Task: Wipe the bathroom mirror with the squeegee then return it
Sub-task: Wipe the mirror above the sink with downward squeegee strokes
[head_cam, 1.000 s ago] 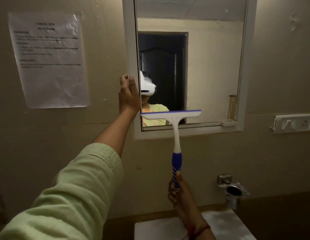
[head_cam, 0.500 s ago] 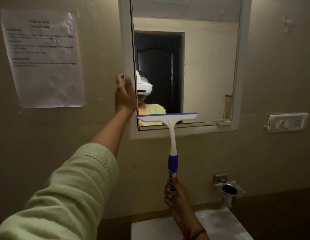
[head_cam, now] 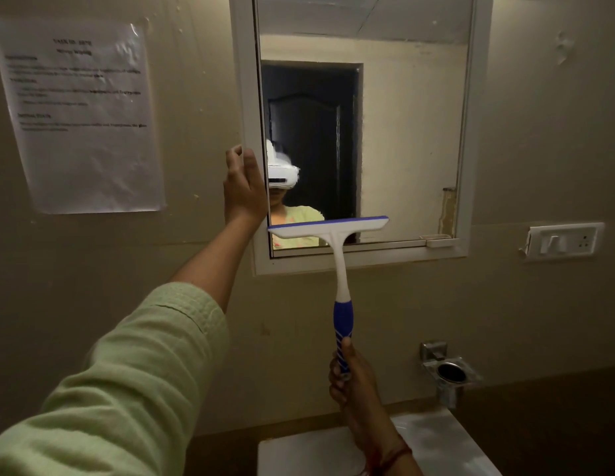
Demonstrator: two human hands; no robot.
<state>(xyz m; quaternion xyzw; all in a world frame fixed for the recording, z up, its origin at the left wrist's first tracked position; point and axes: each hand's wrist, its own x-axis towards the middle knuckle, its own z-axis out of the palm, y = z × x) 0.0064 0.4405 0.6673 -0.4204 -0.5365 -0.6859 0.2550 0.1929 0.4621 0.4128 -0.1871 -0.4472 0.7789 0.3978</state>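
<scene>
A white-framed mirror [head_cam: 412, 132] hangs on the beige wall. My left hand [head_cam: 243, 187] grips the frame's left edge, fingers curled around it. My right hand [head_cam: 350, 379] is closed around the blue grip of a squeegee [head_cam: 340, 255], held upright. Its white head with a blue blade lies level across the mirror's lower left part, just above the bottom frame. The mirror reflects a dark doorway and a person in a white headset and green top.
A printed paper sheet [head_cam: 82, 115] is stuck to the wall at left. A white switch plate [head_cam: 562, 240] sits right of the mirror. Below it a metal cup holder [head_cam: 450, 372] juts out. A white basin top [head_cam: 436, 444] lies beneath my right hand.
The squeegee head has slid slightly down the glass toward the bottom frame. My left hand has kept its hold on the frame's left edge.
</scene>
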